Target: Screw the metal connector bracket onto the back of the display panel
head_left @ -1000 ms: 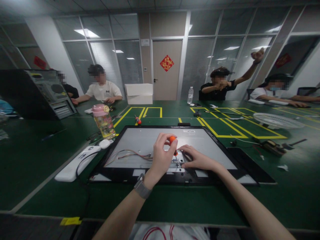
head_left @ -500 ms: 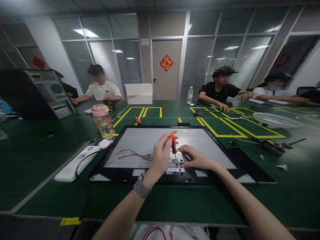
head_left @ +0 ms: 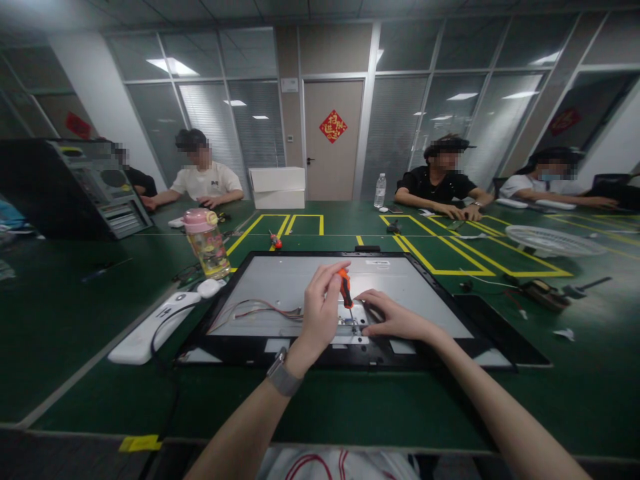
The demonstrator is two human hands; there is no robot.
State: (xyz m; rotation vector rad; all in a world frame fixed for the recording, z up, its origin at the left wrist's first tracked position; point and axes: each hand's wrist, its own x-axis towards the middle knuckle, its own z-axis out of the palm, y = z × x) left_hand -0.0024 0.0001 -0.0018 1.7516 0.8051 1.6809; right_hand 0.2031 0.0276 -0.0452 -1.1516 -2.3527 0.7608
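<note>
My left hand (head_left: pixel 321 303), with a watch on the wrist, is closed around the orange and black handle of a screwdriver (head_left: pixel 345 288). The screwdriver stands nearly upright, its shaft pointing down at a metal bracket (head_left: pixel 361 313) near the front edge of a flat monitor panel (head_left: pixel 425 303). The panel lies face down, with a grey metal back and a black frame. My right hand (head_left: pixel 390 316) rests on the bracket just right of the shaft, fingers stretched and apart. What lies under its fingertips is hidden. Thin wires (head_left: pixel 265 309) run across the panel's left part.
Left of the panel are a white power strip (head_left: pixel 155 330) and a pink-lidded bottle (head_left: pixel 205 247); a computer case (head_left: pixel 75 187) stands beyond. A small red screwdriver (head_left: pixel 276 241) lies behind the panel. On the right are a black strip (head_left: pixel 505 331) and a white round stand (head_left: pixel 555 240). Several people sit opposite.
My left hand has shifted very slightly on the screwdriver handle; my right hand stays put. The person in black across the table has lowered a raised hand and brought both hands together.
</note>
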